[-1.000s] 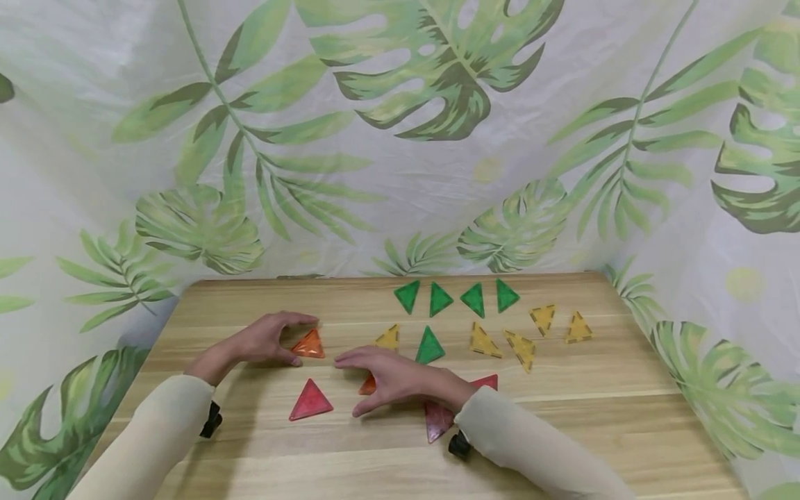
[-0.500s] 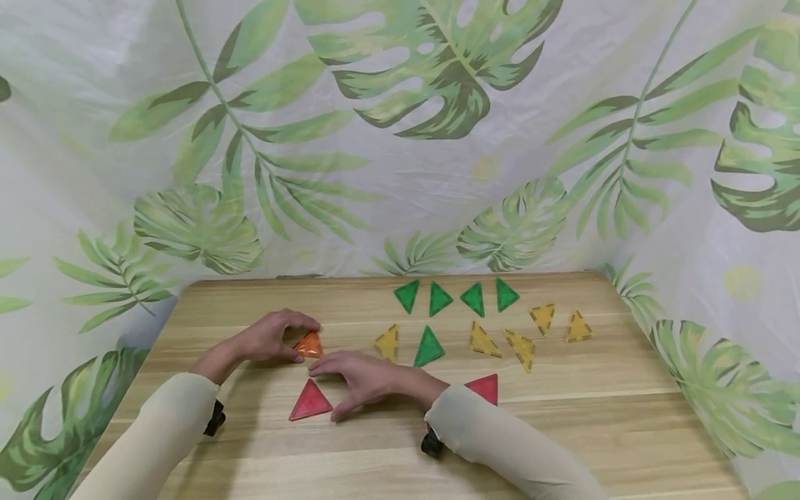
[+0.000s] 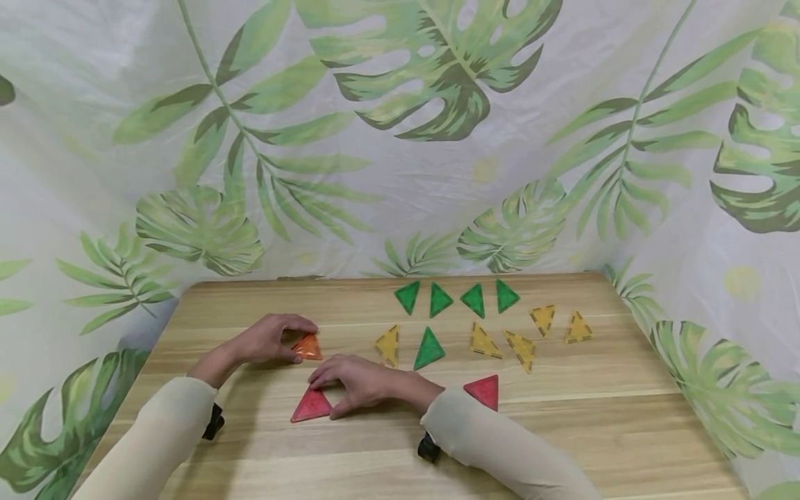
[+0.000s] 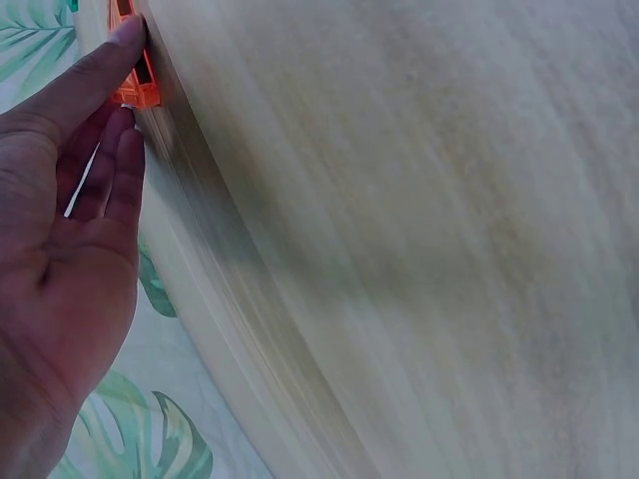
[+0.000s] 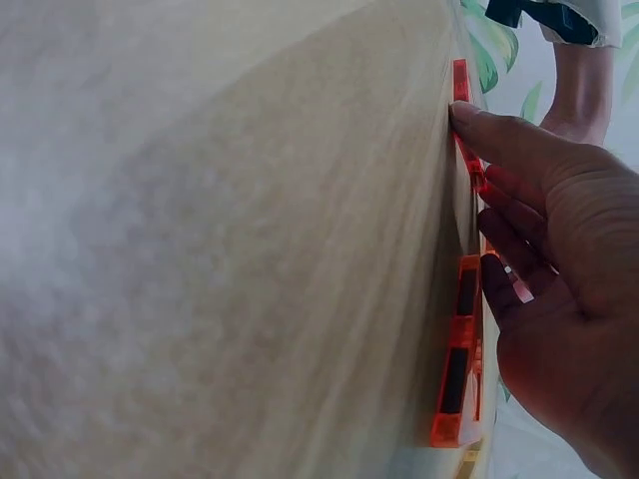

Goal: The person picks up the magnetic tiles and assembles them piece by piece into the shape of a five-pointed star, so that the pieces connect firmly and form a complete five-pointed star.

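Observation:
My left hand pinches a small orange triangular magnetic tile on the left half of the wooden table. In the left wrist view, the thumb lies on the edge of that orange tile. Nearer the front, my right hand grips a red triangular magnetic tile between thumb and fingers. The right wrist view shows the thumb against the red tile. Below that hand's fingers there, a second orange tile lies on the table; in the head view the right hand hides it.
Green triangles and yellow triangles lie flat across the back and right of the wooden table. Another red triangle is partly covered by the right sleeve. A leaf-print cloth hangs behind the table.
My right hand has moved left from above the second orange tile and taken hold of the red tile. The left hand has closed in on its orange tile, staying in nearly the same place.

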The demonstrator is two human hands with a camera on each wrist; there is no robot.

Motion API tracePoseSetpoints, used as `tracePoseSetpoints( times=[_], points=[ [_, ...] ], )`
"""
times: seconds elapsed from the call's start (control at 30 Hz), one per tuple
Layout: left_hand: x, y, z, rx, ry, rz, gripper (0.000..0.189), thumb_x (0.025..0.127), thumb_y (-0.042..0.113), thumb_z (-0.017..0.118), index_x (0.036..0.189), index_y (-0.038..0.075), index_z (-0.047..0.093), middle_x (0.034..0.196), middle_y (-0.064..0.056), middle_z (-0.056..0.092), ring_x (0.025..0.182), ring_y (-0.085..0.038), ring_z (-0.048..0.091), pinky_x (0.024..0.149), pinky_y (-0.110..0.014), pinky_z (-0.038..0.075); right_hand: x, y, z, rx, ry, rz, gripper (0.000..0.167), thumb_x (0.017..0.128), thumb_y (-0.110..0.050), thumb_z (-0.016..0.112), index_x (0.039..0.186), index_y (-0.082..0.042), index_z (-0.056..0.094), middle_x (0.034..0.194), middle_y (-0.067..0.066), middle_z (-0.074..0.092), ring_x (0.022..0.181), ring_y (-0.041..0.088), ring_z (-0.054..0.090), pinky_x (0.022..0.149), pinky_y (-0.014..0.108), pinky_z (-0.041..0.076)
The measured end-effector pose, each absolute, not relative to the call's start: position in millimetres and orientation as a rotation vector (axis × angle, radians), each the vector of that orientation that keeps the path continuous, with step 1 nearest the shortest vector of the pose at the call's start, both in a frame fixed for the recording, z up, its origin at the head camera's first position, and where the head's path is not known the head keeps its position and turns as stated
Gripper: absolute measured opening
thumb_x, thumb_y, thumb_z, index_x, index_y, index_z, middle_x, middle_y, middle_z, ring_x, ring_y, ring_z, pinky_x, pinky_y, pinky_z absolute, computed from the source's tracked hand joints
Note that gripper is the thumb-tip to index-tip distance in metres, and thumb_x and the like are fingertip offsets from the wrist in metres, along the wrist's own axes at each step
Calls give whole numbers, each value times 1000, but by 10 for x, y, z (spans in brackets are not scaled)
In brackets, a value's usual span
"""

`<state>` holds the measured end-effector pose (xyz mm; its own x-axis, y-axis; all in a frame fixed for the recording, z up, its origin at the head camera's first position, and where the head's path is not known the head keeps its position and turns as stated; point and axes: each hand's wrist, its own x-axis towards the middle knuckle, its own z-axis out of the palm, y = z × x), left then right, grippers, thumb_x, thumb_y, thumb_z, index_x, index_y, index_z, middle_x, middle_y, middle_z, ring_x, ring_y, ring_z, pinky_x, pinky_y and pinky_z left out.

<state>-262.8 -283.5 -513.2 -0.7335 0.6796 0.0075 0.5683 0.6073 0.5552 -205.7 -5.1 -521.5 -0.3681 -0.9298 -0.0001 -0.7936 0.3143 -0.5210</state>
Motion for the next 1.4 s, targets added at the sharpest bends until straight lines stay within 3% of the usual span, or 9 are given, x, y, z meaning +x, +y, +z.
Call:
tracePoseSetpoints(
  times=[0.33,0.67,1.07,1.4],
  points=[
    [-2540,-2859,-5154,995,2592,942,56,79,9,94,130,1,72,133,-18,70,118,-36,70,96,-47,59,-2049,54,-5257,-1524,2379,-726,58,84,-33,92,134,-9,73,140,0,67,134,6,58,113,13,37],
    [-2386,-2906,-5162,970,2588,966,58,76,3,94,130,0,72,130,-14,73,114,-26,71,94,-33,60,-2090,236,-5250,-1393,2429,-954,57,82,-33,94,130,-9,75,133,0,70,127,6,61,109,15,43],
    [-2240,-2878,-5173,1037,2490,1051,62,76,-1,92,133,-3,69,132,-18,71,114,-30,71,93,-43,61,-2144,317,-5238,-1213,2635,-972,57,80,-32,95,129,-9,76,130,1,71,124,11,64,108,21,48],
    [-2138,-2824,-5174,1005,2521,985,62,77,2,92,135,1,69,136,-14,71,118,-29,69,98,-37,59,-2147,264,-5266,-1176,2692,-879,55,80,-31,94,127,-8,77,130,1,71,124,12,64,106,21,49]
  ],
)
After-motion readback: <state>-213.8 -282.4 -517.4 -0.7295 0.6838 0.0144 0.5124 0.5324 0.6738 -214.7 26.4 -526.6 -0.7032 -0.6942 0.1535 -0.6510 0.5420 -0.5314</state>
